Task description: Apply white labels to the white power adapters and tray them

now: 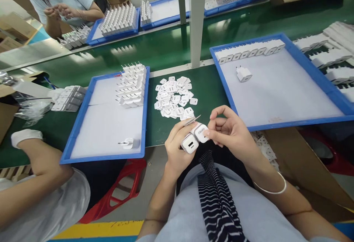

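Observation:
My left hand (177,144) is closed around two white plug chargers held side by side, their flat ends towards me. The left charger (190,144) shows a dark port slot. On the face of the right charger (200,132) there is printed lettering. A thin pointed metal tool (193,120) sticks out between the fingers of my left hand. My right hand (228,131) has its fingers curled, with the thumb against the right charger's edge; its other fingertips are partly hidden. Just beyond my hands lies a pile of small white cover plates (174,96) with slots.
A blue-rimmed tray (146,124) on the left holds upright chargers (132,85) and one lying charger (128,143). Another blue tray (318,118) on the right has a row of chargers (249,53) and a single charger (243,74). A metal post (197,24) rises ahead. Co-workers sit left and opposite.

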A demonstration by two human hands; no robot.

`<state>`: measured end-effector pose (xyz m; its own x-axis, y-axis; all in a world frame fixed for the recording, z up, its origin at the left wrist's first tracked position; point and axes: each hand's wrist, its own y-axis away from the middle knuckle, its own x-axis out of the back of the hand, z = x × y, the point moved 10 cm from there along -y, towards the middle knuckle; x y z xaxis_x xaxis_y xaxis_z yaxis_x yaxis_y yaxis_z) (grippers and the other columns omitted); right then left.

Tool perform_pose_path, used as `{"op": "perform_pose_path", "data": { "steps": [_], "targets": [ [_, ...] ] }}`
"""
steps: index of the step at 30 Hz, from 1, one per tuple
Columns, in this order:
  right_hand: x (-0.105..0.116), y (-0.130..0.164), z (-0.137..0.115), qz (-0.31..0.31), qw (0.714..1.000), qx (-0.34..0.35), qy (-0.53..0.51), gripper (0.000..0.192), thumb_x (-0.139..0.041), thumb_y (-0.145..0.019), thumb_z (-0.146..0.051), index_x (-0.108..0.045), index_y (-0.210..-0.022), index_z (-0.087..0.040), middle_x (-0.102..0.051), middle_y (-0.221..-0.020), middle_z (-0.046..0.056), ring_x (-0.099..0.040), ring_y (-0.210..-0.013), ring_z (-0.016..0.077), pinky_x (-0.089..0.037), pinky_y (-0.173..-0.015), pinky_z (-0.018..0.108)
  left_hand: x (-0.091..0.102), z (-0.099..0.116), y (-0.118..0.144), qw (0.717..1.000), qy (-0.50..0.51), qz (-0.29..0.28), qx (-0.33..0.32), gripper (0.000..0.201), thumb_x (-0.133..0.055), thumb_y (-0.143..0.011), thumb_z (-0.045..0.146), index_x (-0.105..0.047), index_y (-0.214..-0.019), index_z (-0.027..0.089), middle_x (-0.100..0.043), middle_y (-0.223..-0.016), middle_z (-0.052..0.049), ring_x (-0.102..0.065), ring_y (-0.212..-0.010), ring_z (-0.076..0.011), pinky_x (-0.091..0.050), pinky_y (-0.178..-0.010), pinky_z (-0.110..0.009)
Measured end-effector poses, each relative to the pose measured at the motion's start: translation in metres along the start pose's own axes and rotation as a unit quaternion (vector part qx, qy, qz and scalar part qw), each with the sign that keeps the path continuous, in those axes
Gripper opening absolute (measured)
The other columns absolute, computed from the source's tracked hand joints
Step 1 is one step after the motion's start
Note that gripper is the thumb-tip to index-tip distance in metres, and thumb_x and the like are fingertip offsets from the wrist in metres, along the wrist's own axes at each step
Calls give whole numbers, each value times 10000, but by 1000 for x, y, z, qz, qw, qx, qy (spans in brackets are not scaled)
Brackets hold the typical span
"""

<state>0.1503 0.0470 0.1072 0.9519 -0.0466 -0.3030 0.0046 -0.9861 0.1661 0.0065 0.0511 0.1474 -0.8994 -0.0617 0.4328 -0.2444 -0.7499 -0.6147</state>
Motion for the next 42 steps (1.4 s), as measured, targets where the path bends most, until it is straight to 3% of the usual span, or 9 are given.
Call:
{"op": "perform_pose_path", "data": {
  "steps": [5, 14, 24, 31, 36, 42],
  "targets": [
    [0, -1, 3, -6, 1000, -13, 4, 415, -833, -751, -212, -449, -906, -235, -551, -608, -110, -478, -480, 60, -339, -423, 177, -1, 1, 1, 1000, -3, -10, -11, 313, -743, -827, 128, -705, -1134, 181, -739, -1183, -98, -729, -1076, -222, -615, -942, -356],
    [-1, 0, -7, 11, 989, 3, 148, 334, -760, -815, -213, -438, -897, -239, -489, -554, -116, -429, -530, 83, -346, -517, 219, -2, -1, -1, 1000, 10, -7, -3, 355, -802, -776, 154, -713, -1119, 177, -767, -1086, -77, -729, -1045, -213, -616, -924, -347],
    [-1, -3, -2, 8, 992, 8, 124, 343, -774, -825, -284, -442, -900, -242, -483, -548, -116, -454, -526, 93, -346, -525, 233, -5, -6, -1, 999, 4, -3, 35, 322, -819, -778, 240, -731, -1084, 188, -767, -1063, -73, -736, -960, -216, -622, -846, -358],
    [-9, -10, 28, -33, 998, -11, 53, 404, -829, -781, -366, -470, -907, -228, -389, -511, -140, -302, -483, 65, -235, -485, 224, -11, -24, 6, 989, 97, -33, 110, 354, -876, -713, 277, -753, -1037, 203, -765, -936, -45, -698, -811, -169, -584, -741, -292],
    [4, -15, 19, -31, 999, 26, 15, 317, -769, -854, -389, -528, -988, -232, -528, -588, -97, -456, -533, 79, -350, -498, 203, -16, -27, 5, 976, 156, -76, 133, 388, -907, -667, 253, -768, -1027, 222, -776, -970, -51, -704, -871, -188, -581, -806, -317],
    [21, -30, 21, -2, 995, 47, 82, 238, -793, -819, -383, -669, -814, -181, -678, -779, 11, -655, -682, 137, -517, -547, 239, -17, -28, 11, 974, 158, -64, 152, 408, -911, -656, 226, -761, -1034, 215, -778, -963, -49, -715, -855, -177, -584, -784, -294]
  ]
}}
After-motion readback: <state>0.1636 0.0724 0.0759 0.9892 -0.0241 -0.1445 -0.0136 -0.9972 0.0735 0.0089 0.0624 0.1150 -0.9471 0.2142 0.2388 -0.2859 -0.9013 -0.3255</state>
